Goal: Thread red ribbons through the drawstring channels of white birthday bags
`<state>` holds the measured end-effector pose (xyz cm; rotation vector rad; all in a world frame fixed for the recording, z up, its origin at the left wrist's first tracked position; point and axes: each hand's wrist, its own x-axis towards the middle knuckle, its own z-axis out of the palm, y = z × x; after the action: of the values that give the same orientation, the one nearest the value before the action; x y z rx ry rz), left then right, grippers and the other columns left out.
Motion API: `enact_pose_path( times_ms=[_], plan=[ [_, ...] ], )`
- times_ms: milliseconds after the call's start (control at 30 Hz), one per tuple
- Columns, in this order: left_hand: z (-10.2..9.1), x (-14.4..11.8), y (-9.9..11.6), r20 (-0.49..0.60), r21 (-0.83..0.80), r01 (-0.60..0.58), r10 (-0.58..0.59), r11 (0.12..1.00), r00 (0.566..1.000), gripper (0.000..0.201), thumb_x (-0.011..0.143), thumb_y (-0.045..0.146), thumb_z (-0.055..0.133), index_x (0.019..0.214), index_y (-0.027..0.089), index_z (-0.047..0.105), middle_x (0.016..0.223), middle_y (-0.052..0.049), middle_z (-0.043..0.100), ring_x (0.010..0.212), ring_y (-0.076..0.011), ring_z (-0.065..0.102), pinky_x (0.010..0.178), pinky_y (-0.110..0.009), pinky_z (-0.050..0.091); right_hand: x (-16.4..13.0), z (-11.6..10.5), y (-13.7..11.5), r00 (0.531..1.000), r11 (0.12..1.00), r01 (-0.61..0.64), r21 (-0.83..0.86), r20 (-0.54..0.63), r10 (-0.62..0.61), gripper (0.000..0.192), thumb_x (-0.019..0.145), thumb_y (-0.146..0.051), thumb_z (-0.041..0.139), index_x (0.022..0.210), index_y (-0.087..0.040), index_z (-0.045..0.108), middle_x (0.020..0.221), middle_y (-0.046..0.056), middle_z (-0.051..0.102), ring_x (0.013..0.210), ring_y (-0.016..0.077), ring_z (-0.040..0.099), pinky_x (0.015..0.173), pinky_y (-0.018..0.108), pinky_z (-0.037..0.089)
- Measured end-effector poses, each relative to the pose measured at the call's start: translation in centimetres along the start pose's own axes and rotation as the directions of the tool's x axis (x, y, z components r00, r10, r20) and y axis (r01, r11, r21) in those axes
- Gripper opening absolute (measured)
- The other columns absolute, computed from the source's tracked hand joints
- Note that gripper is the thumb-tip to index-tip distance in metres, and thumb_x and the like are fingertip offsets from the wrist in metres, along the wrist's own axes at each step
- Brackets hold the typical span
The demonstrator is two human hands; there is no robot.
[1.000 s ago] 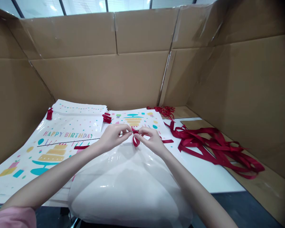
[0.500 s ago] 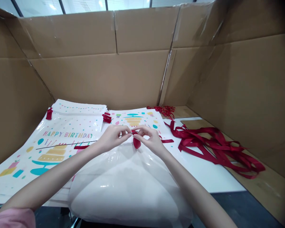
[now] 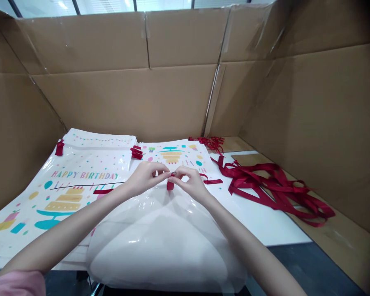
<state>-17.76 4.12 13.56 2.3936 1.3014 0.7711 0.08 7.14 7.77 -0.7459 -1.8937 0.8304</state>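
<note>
A short dark-red satin ribbon point(image 3: 170, 185) is pinched between both hands at the top edge of a glossy white plastic bag point(image 3: 160, 242) on the tabletop point(image 3: 283, 230). Left hand point(image 3: 146, 176) and right hand point(image 3: 189, 183) fingers are closed tight; the slick ribbon could slip free of the bag.

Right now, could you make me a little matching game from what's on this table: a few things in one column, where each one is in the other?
Things:
1. loose ribbon pile
2. short red ribbon
3. Happy Birthday bags
4. clear plastic bag

Places:
A. stacked flat under the left forearm
B. puffed up near the table's front edge, between both forearms
C. pinched between the left hand and right hand
D. tangled to the right of the hands

Pairs: 1-D, 2-C, 3-A, 4-B
</note>
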Motion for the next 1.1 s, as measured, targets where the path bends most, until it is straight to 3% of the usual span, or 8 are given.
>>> enact_pose_path(
  times_ms=[133, 233, 333, 433, 567, 700, 833, 1100],
  plan=[
    [-0.4, 0.2, -0.4, -0.032, 0.049, -0.001, 0.003, 0.999, 0.999, 0.022, 0.087, 0.029, 0.051, 0.077, 0.017, 0.067, 0.06, 0.003, 0.056, 0.049, -0.0068, 0.038, 0.048, -0.019, 0.029, -0.9, -0.7, 0.9, 0.998, 0.991, -0.036, -0.133, 0.053, 0.043, 0.029, 0.083, -0.041, 0.059, 0.065, -0.017, 0.058, 0.067, 0.001, 0.06, 0.064, 0.0127, 0.053, 0.062, 0.024, 0.041],
    [-1.7, -0.1, -1.0, -0.1, 0.094, 0.02, -0.011, 0.995, 0.995, 0.022, 0.086, 0.032, 0.051, 0.077, 0.018, 0.065, 0.057, 0.003, 0.053, 0.048, -0.0073, 0.035, 0.047, -0.02, 0.027, -2.5, -2.9, 2.3, 0.972, 0.9, -0.188, -0.394, 0.053, 0.227, 0.028, 0.084, -0.04, 0.055, 0.067, -0.017, 0.058, 0.069, 0.002, 0.062, 0.064, 0.0136, 0.054, 0.06, 0.024, 0.038],
    [-3.9, -0.7, -2.0, -0.161, 0.119, 0.07, -0.051, 0.99, 0.986, 0.025, 0.086, 0.037, 0.051, 0.075, 0.018, 0.064, 0.055, 0.004, 0.049, 0.047, -0.0078, 0.033, 0.047, -0.02, 0.027, -4.8, -6.0, 3.4, 0.872, 0.653, -0.37, -0.661, -0.006, 0.489, 0.029, 0.082, -0.04, 0.054, 0.064, -0.017, 0.056, 0.07, 0.005, 0.064, 0.066, 0.0163, 0.056, 0.056, 0.024, 0.033],
    [-6.1, -1.4, -3.1, -0.234, 0.132, 0.138, -0.105, 0.982, 0.967, 0.027, 0.085, 0.041, 0.051, 0.075, 0.019, 0.064, 0.051, 0.004, 0.045, 0.046, -0.0083, 0.032, 0.047, -0.021, 0.026, -6.4, -8.0, 3.7, 0.74, 0.468, -0.469, -0.749, -0.045, 0.671, 0.033, 0.08, -0.047, 0.054, 0.064, -0.017, 0.056, 0.067, 0.005, 0.065, 0.062, 0.0171, 0.058, 0.051, 0.024, 0.029],
    [-7.8, -2.3, -4.2, -0.301, 0.134, 0.202, -0.154, 0.97, 0.941, 0.026, 0.083, 0.042, 0.053, 0.077, 0.02, 0.065, 0.049, 0.005, 0.04, 0.047, -0.0091, 0.031, 0.047, -0.021, 0.025, -7.0, -8.2, 3.7, 0.666, 0.452, -0.465, -0.761, 0.035, 0.745, 0.032, 0.073, -0.05, 0.059, 0.068, -0.018, 0.06, 0.072, 0.005, 0.067, 0.065, 0.0184, 0.06, 0.05, 0.025, 0.03],
    [-8.2, -3.6, -4.4, -0.317, 0.123, 0.211, -0.163, 0.97, 0.934, 0.025, 0.083, 0.042, 0.053, 0.078, 0.02, 0.065, 0.051, 0.004, 0.042, 0.047, -0.0093, 0.033, 0.047, -0.021, 0.026, -6.6, -7.4, 4.3, 0.682, 0.392, -0.437, -0.809, -0.013, 0.731, 0.031, 0.066, -0.048, 0.066, 0.072, -0.018, 0.062, 0.081, 0.007, 0.068, 0.079, 0.0235, 0.063, 0.054, 0.025, 0.033],
    [-8.3, -5.0, -4.2, -0.32, 0.102, 0.206, -0.164, 0.973, 0.933, 0.026, 0.083, 0.042, 0.052, 0.076, 0.019, 0.063, 0.051, 0.004, 0.043, 0.047, -0.0091, 0.034, 0.047, -0.021, 0.027, -6.3, -7.5, 4.9, 0.7, 0.293, -0.458, -0.839, -0.138, 0.7, 0.047, 0.058, -0.053, 0.07, 0.086, -0.016, 0.063, 0.089, 0.011, 0.068, 0.088, 0.028, 0.063, 0.057, 0.027, 0.036],
    [-9.0, -7.6, -2.9, -0.325, 0.071, 0.2, -0.167, 0.977, 0.931, 0.027, 0.082, 0.04, 0.053, 0.073, 0.018, 0.063, 0.056, 0.003, 0.049, 0.049, -0.0088, 0.038, 0.046, -0.021, 0.029, -5.4, -8.5, 5.2, 0.574, 0.378, -0.583, -0.719, -0.036, 0.818, 0.033, 0.063, -0.042, 0.071, 0.054, -0.016, 0.054, 0.05, 0.003, 0.058, 0.051, 0.0164, 0.058, 0.05, 0.024, 0.037]
  ],
)
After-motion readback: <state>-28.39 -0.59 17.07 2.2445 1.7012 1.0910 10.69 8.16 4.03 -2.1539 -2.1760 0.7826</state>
